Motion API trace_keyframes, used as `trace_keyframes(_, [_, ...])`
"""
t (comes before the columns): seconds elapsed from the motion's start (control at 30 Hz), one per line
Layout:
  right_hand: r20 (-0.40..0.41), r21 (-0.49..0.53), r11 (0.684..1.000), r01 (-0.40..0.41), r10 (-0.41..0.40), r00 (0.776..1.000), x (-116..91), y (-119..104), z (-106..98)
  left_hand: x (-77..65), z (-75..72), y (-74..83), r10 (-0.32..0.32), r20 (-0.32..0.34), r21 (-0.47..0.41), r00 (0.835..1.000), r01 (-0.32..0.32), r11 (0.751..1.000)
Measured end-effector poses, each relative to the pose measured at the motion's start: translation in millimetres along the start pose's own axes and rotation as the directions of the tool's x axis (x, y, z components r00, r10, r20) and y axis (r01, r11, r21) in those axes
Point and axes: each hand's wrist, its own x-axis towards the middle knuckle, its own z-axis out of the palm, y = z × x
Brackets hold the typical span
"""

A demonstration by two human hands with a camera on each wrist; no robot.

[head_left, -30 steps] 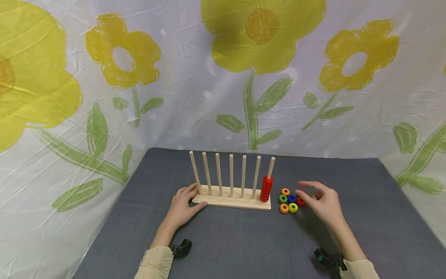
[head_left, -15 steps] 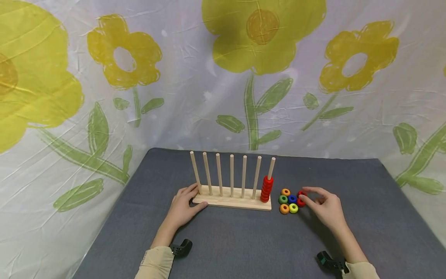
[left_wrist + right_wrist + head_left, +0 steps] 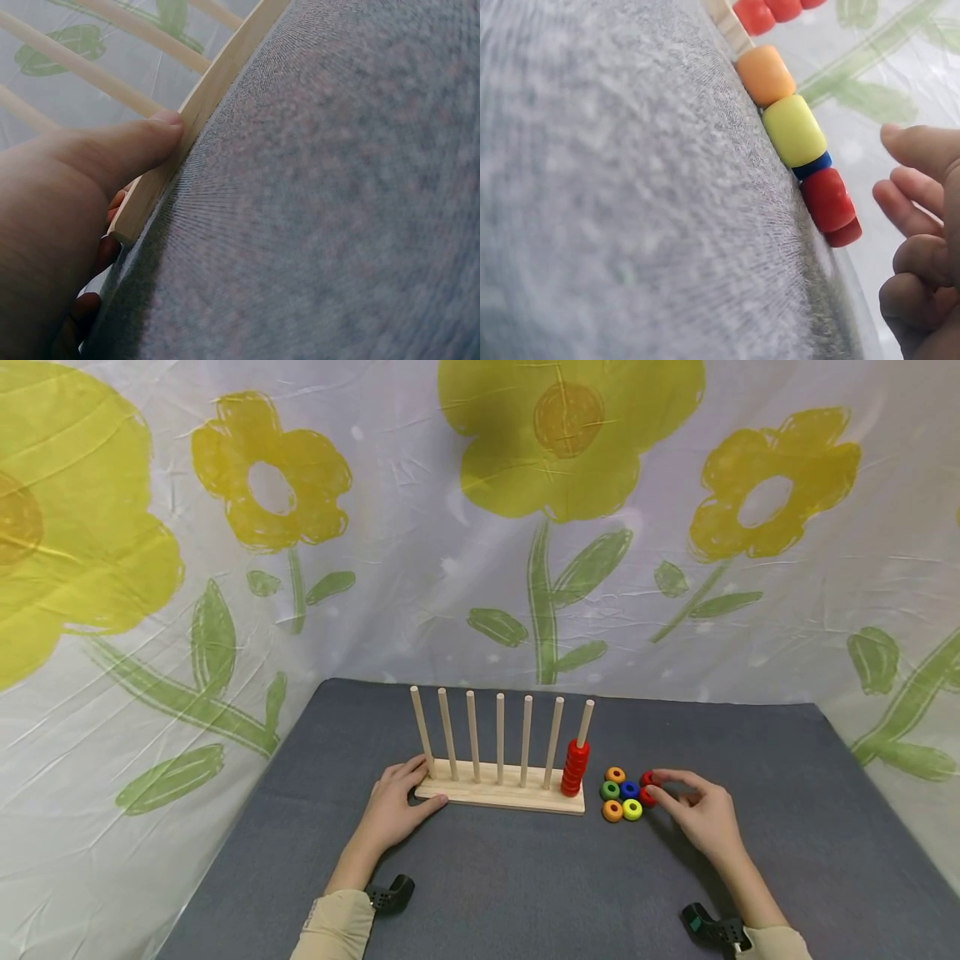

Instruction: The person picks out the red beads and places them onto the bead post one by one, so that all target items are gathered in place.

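My left hand (image 3: 393,806) grips the left end of a wooden peg rack (image 3: 495,792), its thumb (image 3: 146,146) along the front edge and its other fingers partly hidden behind the end. A stack of red beads (image 3: 575,768) fills the lower part of the rack's rightmost peg. To the right of the rack lie loose beads: orange (image 3: 612,817), yellow (image 3: 632,817), green (image 3: 609,797), blue (image 3: 628,794) and two red (image 3: 827,199). My right hand (image 3: 705,818) hovers beside the red beads. In the right wrist view its thumb and fingers are spread apart, with a gap to the beads.
A second orange bead (image 3: 615,779) lies at the back of the loose group. The other upright pegs (image 3: 499,739) bear no beads. Dark grey cloth (image 3: 525,885) covers the table, and a flower-printed curtain (image 3: 405,568) hangs behind.
My right hand has come slightly lower and nearer, its thumb and fingertips closer together beside the red beads. The left hand, the rack and the beads stay where they were.
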Motion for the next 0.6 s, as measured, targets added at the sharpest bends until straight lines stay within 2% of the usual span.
trace_keyframes(0.27, [0.019,0.000,0.999,-0.048,0.048,0.999,-3,5,1,-0.2,0.9,0.5,0.007,-0.008,0.005,1.000,-0.007,1.000])
trace_keyframes(0.6, [0.057,-0.079,0.996,-0.030,0.034,0.998,-4,14,6,-0.4,0.0,0.1,0.001,-0.005,0.015,1.000,-0.001,1.000])
